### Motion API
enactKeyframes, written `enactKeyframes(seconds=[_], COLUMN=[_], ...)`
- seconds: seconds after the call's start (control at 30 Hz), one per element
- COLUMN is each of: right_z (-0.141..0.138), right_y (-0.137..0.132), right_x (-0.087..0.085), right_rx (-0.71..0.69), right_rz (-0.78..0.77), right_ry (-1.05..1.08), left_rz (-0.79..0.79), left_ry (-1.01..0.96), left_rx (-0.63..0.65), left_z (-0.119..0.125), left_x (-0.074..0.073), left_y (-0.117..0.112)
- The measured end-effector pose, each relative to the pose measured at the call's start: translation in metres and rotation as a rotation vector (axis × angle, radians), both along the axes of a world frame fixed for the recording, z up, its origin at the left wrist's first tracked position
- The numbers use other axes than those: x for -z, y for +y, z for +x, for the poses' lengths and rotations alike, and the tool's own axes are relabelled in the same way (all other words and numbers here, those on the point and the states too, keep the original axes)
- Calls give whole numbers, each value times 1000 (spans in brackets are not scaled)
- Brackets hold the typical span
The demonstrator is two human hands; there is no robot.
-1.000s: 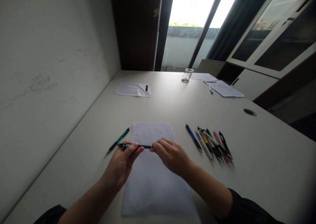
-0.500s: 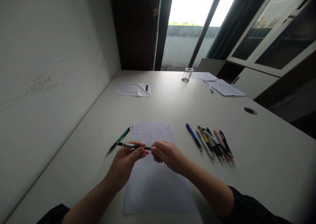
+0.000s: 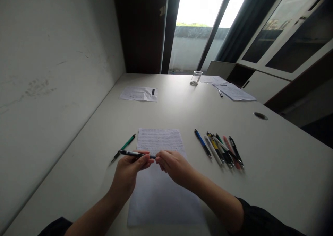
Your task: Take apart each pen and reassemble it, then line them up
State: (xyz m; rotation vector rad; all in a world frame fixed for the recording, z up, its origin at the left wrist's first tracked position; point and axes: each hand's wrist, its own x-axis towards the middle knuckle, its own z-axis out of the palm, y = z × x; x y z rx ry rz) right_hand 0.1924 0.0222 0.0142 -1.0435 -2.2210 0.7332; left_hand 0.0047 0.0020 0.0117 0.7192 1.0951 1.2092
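Note:
Both hands hold one dark pen (image 3: 130,153) level above a handwritten sheet of paper (image 3: 161,180) on the white table (image 3: 182,107). My left hand (image 3: 128,175) pinches the pen's middle between thumb and fingers. My right hand (image 3: 173,166) is closed round the pen's right end, which its fingers hide. A green pen (image 3: 125,147) lies on the table just left of the sheet. To the right of the sheet lies a row of several pens (image 3: 221,151) in different colours.
A wall runs along the table's left side. At the far end lie a folded paper (image 3: 139,94), a glass jar (image 3: 195,78) and more sheets (image 3: 234,92) with a pen on them. A round cable hole (image 3: 260,116) sits at the right.
Both hands have drifted slightly left and nearer with the pen. The right hand's fingers have curled from lying over the pen's end to gripping it.

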Motion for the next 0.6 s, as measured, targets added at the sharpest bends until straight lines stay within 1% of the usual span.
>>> enactKeyframes(seconds=[0.17,0.27,0.43,0.5,0.6], right_z=[-3,-3,-2,-1,-2], right_y=[0,0,-1,-1,-1], right_x=[7,7,6,5,3], right_rx=[32,49,65,74,80], right_rz=[220,296,301,260,152], right_ry=[-30,-78,-56,-8,43], left_rz=[-20,-19,-29,-24,3], left_ry=[-93,-133,-169,-173,-175], left_rx=[-36,-31,-44,-43,-46], left_z=[2,3,4,4,4], left_x=[-1,1,0,-1,-2], left_y=[0,0,-2,-1,-1])
